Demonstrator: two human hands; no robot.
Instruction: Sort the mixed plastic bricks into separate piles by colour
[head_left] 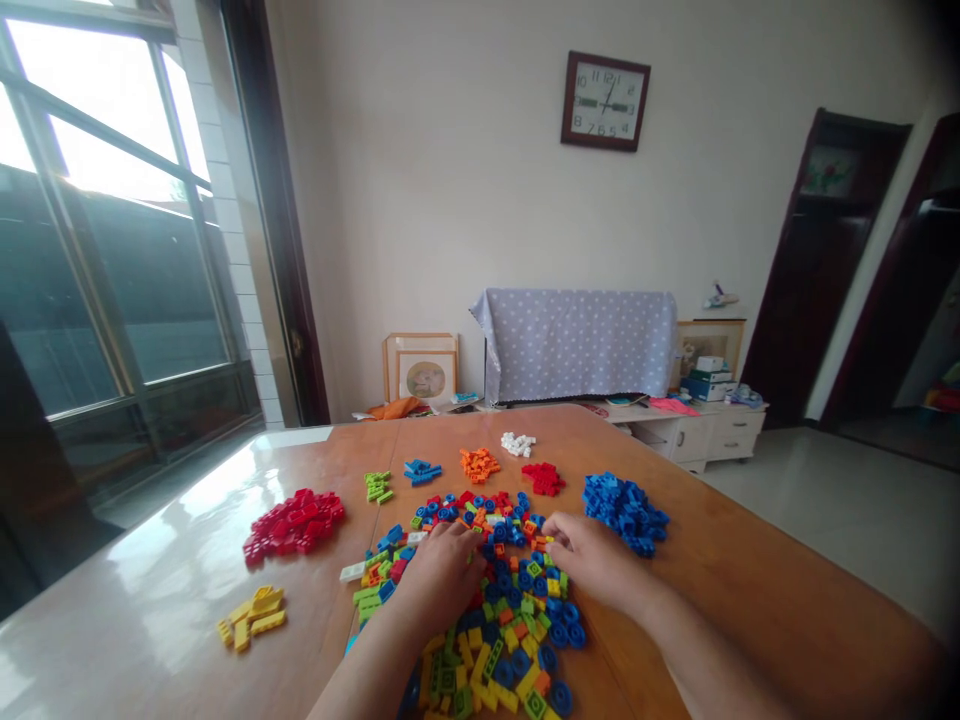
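Observation:
A mixed pile of toy building bricks (517,600) in blue, green, yellow, orange and red spreads over the middle of the wooden table (720,600). Over its left middle reaches my left hand (450,565), fingers curled down among the bricks and their tips hidden. At the pile's right edge is my right hand (585,555), thumb and fingers drawn together beside small orange and yellow bricks. What either hand holds, if anything, cannot be made out. Blue round pieces (566,625) lie just below my right hand.
Single-colour heaps ring the pile: red (296,522), yellow (253,617), light green (379,487), small blue (422,472), orange (478,465), white (517,444), small red (543,478) and large blue (624,510). Beyond the table stands a white cabinet (720,440).

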